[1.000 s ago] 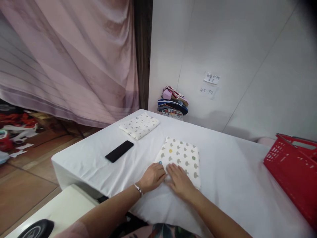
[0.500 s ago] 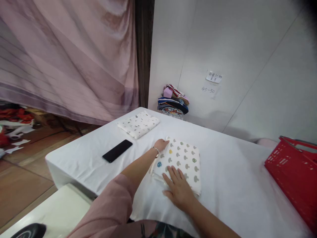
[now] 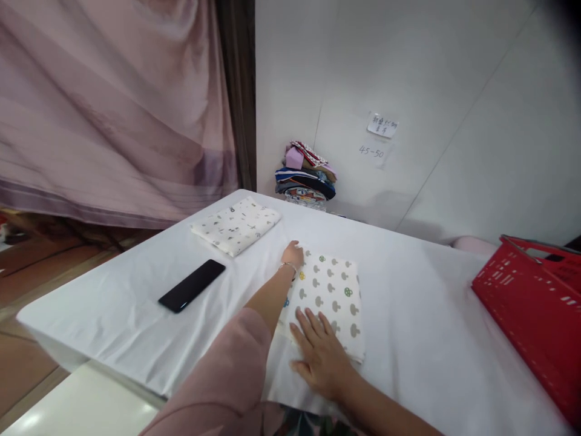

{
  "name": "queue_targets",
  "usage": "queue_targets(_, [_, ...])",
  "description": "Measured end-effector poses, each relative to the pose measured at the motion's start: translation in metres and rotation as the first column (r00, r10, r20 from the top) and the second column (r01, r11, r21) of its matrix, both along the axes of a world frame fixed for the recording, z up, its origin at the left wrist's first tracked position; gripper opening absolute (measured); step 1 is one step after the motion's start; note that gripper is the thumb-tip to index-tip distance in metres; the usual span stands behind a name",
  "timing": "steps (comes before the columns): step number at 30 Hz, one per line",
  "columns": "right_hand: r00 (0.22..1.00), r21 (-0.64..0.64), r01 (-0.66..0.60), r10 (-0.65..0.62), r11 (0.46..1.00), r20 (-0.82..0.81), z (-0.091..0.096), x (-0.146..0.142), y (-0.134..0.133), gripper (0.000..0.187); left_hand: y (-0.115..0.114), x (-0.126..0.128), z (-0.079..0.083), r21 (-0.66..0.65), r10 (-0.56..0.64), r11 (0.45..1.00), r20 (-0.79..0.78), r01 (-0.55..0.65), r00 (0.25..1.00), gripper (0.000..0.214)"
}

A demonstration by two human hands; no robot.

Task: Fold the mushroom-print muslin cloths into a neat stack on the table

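Observation:
A folded white cloth with grey, green, yellow and blue mushroom prints [image 3: 336,290] lies on the white-covered table [image 3: 422,339]. At its far left corner is my left hand [image 3: 293,255], wearing a bracelet, its fingers bunched closed on the cloth's edge; the fingertips are partly hidden. My right hand [image 3: 321,354] rests palm down on the near left part of the same cloth, fingers outstretched and slightly spread. Farther back on the left lies a second folded white cloth [image 3: 238,225] with small dark prints. A black phone [image 3: 193,286] lies to the left of my left forearm.
A red plastic basket [image 3: 526,309] stands at the right. Beyond the table's far edge rises a stack of folded fabrics [image 3: 306,175] against the white wall [image 3: 422,72], which bears handwritten paper signs [image 3: 382,126]. A pink curtain [image 3: 113,103] hangs at the left.
My left hand has slid away from me along the cloth's left edge to its far corner. My right hand stays flat on the cloth. The camera view has shifted somewhat.

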State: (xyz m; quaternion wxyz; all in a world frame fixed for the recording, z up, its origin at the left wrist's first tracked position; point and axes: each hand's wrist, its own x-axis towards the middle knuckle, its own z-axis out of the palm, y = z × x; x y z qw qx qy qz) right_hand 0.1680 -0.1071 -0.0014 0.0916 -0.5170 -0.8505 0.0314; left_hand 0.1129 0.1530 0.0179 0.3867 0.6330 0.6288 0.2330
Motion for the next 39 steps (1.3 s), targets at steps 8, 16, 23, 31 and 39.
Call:
queue_targets(8, [1.0, -0.063, 0.005, -0.007, 0.998, -0.017, 0.008, -0.001, 0.0, 0.067, -0.006, -0.003, 0.011, 0.137, -0.055, 0.988, -0.138, 0.074, 0.989, 0.04])
queue_targets(16, [0.999, -0.102, 0.021, -0.025, 0.995, -0.04, 0.012, -0.003, 0.003, 0.068, -0.064, -0.026, 0.0, 0.437, -0.316, 0.698, -0.522, 0.567, 0.792, 0.046])
queue_targets(23, [0.983, -0.241, -0.062, 0.017, 0.969, -0.183, 0.03, 0.01, 0.005, 0.069, -0.067, -0.03, 0.001, 0.342, -0.334, 0.716, -0.597, 0.608, 0.729, 0.049])
queue_targets(31, [0.867, -0.013, 0.455, -0.446, 0.891, -0.222, 0.061, 0.086, 0.082, 0.05, -0.108, -0.051, -0.007, 0.486, -0.335, 0.55, -0.616, 0.679, 0.713, 0.052])
queue_targets(39, [0.783, -0.184, 0.616, -0.621, 0.766, 0.04, 0.016, 0.114, 0.138, 0.062, -0.114, -0.054, -0.017, 0.446, -0.4, 0.608, -0.542, 0.657, 0.739, 0.053])
